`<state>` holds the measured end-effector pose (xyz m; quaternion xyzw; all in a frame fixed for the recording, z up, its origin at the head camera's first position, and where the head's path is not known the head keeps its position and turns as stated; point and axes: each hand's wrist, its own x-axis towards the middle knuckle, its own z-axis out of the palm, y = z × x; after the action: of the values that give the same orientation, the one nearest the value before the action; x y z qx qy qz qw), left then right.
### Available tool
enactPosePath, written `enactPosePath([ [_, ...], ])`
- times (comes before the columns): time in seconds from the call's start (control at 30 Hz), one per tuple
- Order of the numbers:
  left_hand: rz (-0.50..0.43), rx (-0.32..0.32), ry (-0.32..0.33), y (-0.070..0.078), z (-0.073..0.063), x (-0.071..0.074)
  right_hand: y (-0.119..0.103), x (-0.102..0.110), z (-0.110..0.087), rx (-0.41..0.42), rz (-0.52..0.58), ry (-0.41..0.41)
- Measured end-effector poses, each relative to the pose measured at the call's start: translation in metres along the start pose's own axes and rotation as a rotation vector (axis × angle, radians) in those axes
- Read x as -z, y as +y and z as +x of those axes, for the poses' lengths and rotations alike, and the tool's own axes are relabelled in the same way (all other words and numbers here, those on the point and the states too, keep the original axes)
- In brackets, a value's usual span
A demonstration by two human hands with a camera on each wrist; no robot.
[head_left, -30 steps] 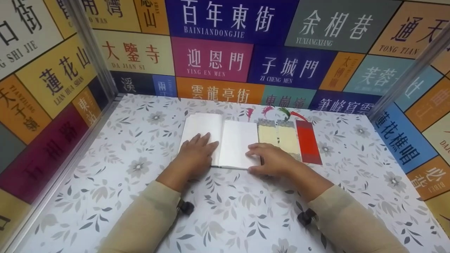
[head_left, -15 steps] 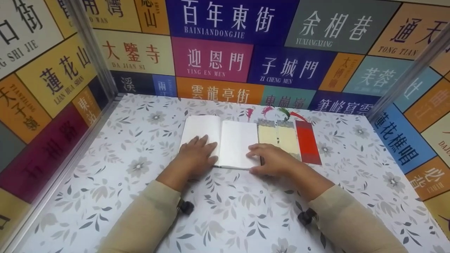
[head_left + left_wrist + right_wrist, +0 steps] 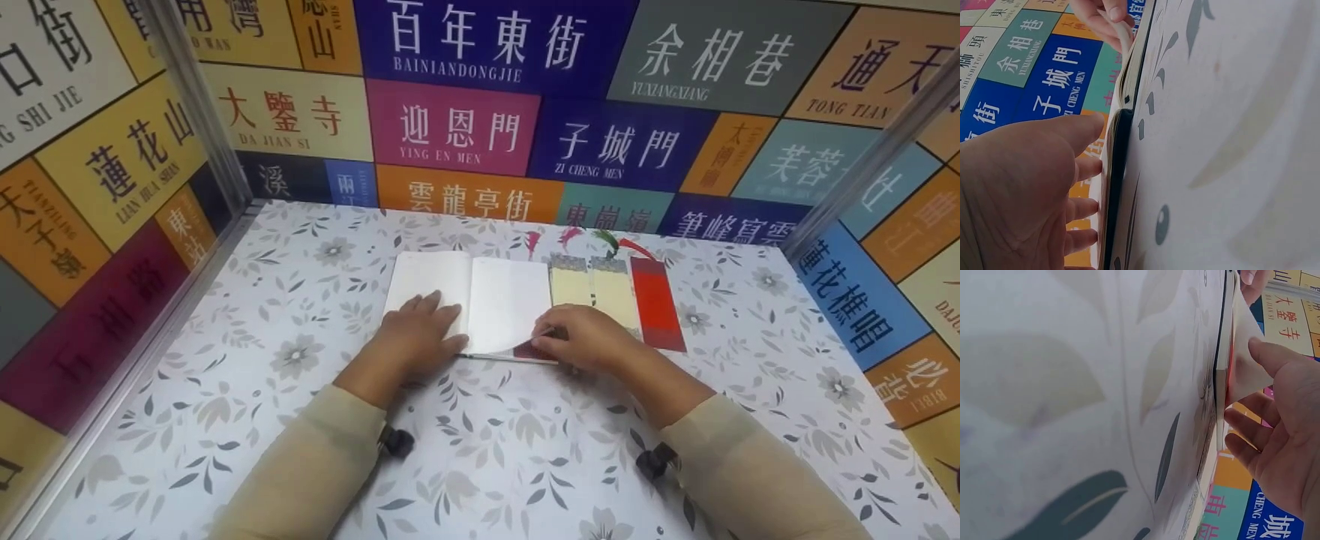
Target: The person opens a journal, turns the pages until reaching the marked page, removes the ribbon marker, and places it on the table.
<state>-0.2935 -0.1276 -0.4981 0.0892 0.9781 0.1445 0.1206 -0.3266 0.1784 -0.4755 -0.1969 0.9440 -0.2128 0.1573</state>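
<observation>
An open notebook (image 3: 506, 300) with blank white pages lies on the table. My left hand (image 3: 420, 334) rests flat on its left page, fingers spread; in the left wrist view the fingertips touch the paper. At the lower right corner, my right hand (image 3: 589, 336) pinches the right-hand page (image 3: 1246, 363) between thumb and fingers, curling it up. Under the raised corner a dark red strip (image 3: 528, 349) shows, most of it hidden by the page. In the right wrist view a red edge (image 3: 1231, 363) appears between the lifted page and the pages below.
Right of the notebook lie two cream bookmarks, the nearer one (image 3: 571, 277) beside the other (image 3: 611, 281), then a red bookmark (image 3: 658, 304). Their tassels point to the back. Panels with street names (image 3: 450, 127) enclose the flower-patterned table (image 3: 480, 465).
My right hand has closed on the page corner and raised it, exposing the dark red strip. The left page lies flatter under my left hand, which has shifted slightly towards me.
</observation>
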Motion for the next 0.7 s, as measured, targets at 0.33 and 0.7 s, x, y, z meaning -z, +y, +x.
enactPosePath([
  [0.33,-0.011,0.011,-0.008,0.001,0.0,0.0,-0.005,0.002,0.0,-0.022,0.01,0.125],
  [0.7,-0.026,0.036,-0.026,0.004,-0.004,0.002,-0.014,0.007,0.002,0.039,0.03,0.25],
])
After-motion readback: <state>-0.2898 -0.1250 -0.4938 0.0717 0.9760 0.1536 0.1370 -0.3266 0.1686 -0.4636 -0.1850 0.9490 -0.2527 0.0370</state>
